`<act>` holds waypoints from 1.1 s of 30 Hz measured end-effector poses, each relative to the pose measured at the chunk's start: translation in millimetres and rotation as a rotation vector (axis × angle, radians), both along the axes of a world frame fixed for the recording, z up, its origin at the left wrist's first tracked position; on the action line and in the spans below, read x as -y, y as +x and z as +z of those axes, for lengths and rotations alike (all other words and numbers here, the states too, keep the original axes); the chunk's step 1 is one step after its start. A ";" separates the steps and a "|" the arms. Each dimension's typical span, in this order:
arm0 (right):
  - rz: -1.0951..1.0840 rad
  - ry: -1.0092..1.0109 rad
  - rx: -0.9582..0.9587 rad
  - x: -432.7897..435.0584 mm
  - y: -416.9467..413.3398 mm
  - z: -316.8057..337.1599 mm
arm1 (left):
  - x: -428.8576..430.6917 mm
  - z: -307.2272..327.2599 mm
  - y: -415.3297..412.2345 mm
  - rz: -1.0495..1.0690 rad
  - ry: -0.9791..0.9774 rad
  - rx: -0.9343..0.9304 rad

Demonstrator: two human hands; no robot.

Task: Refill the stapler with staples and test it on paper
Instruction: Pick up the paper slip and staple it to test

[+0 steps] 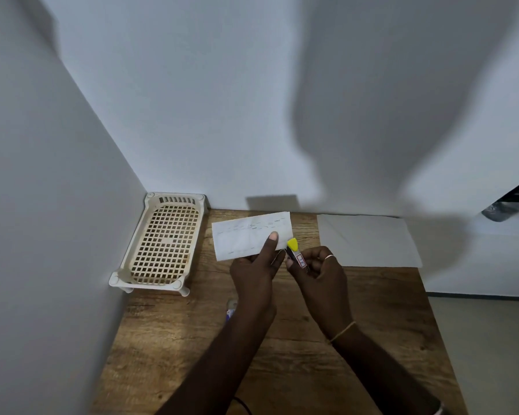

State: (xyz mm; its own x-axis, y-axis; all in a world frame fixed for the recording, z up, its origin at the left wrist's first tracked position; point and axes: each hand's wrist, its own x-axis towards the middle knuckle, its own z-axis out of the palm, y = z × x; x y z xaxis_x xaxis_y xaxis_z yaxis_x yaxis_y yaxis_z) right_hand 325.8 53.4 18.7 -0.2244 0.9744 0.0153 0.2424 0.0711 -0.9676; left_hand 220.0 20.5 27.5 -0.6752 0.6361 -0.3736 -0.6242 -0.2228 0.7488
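My left hand (256,269) holds a folded white paper slip (243,239) above the wooden table (372,310), thumb pressed on the slip's right part. My right hand (318,272) grips a small stapler (297,254) with a yellow tip and a red-and-white label. The stapler's yellow tip sits at the slip's right edge; whether its jaws are around the paper I cannot tell. A small blue-and-white staple box (230,310) lies on the table, partly hidden behind my left wrist.
A cream perforated plastic tray (162,244) stands at the table's back left against the wall. A white sheet of paper (369,241) lies flat at the back right. White walls close in the left and back. The floor drops off to the right.
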 end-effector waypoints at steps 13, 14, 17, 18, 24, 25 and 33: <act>0.065 0.025 0.095 -4.2 22.4 -51.2 | 2.7 -16.9 -4.0 -0.003 -0.131 0.035; 0.064 0.042 0.136 -7.0 25.0 -57.9 | 3.5 -17.9 -3.7 -0.007 -0.146 0.037; 0.103 0.074 0.318 -16.1 32.2 -80.8 | 5.0 -20.4 -2.0 -0.018 -0.176 0.048; 0.127 0.085 0.390 -19.3 34.6 -88.3 | 5.4 -20.9 -1.1 -0.023 -0.183 0.052; 0.238 0.201 0.707 -30.5 48.3 -120.0 | 6.9 -21.9 4.4 -0.075 -0.177 0.058; 0.245 0.212 0.715 -30.6 49.8 -123.0 | 7.4 -22.3 5.2 -0.084 -0.179 0.053; 0.269 0.257 0.734 -31.9 55.5 -135.8 | 8.8 -26.8 10.6 -0.115 -0.224 0.011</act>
State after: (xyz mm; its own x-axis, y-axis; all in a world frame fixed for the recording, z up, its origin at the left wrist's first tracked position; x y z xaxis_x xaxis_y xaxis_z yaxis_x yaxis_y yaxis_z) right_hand 381.3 85.3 -117.1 -0.4897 0.8718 -0.0109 0.7502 0.4150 -0.5148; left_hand 230.6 11.7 0.8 -0.5983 0.6090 -0.5208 -0.6446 0.0204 0.7643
